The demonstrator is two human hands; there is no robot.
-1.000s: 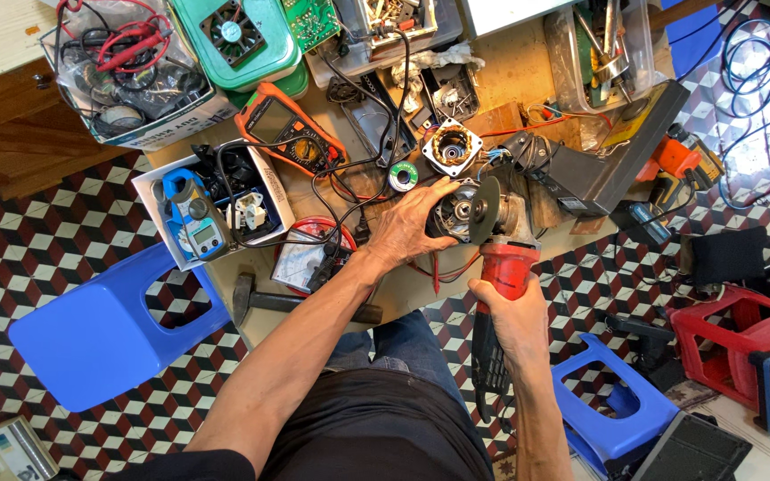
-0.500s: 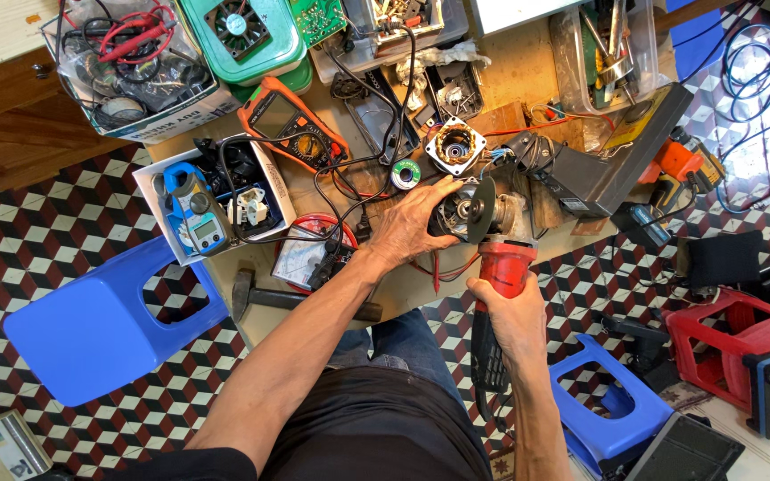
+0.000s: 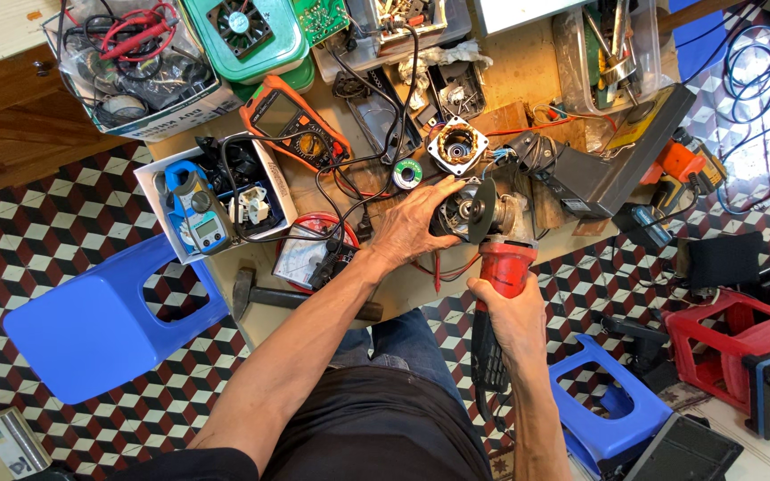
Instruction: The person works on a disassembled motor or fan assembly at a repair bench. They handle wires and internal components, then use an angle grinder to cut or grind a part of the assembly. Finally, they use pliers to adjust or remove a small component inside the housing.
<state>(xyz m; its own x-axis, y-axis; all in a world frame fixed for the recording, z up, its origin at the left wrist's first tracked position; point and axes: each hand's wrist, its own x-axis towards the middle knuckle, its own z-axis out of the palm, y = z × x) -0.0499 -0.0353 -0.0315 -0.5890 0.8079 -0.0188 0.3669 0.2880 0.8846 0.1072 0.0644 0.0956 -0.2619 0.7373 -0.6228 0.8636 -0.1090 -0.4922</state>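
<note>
A cluttered wooden surface [image 3: 412, 289] carries everything. Beside its left edge stands a blue stool [image 3: 100, 325]. At the near edge lies a red-bodied angle grinder [image 3: 492, 236], its dark head towards the middle. The right hand [image 3: 511, 316] has its fingers wrapped round the red body; the left hand [image 3: 412, 227] has its fingers closed on the head. An orange multimeter [image 3: 291, 125] lies further back, a small solder spool [image 3: 407, 174] just beyond the left hand.

Left hand [image 3: 413, 227] grips the angle grinder [image 3: 483, 227] head at the table [image 3: 528, 71] edge. Right hand [image 3: 514, 312] holds its red body. Orange multimeter [image 3: 291, 120] lies behind.
</note>
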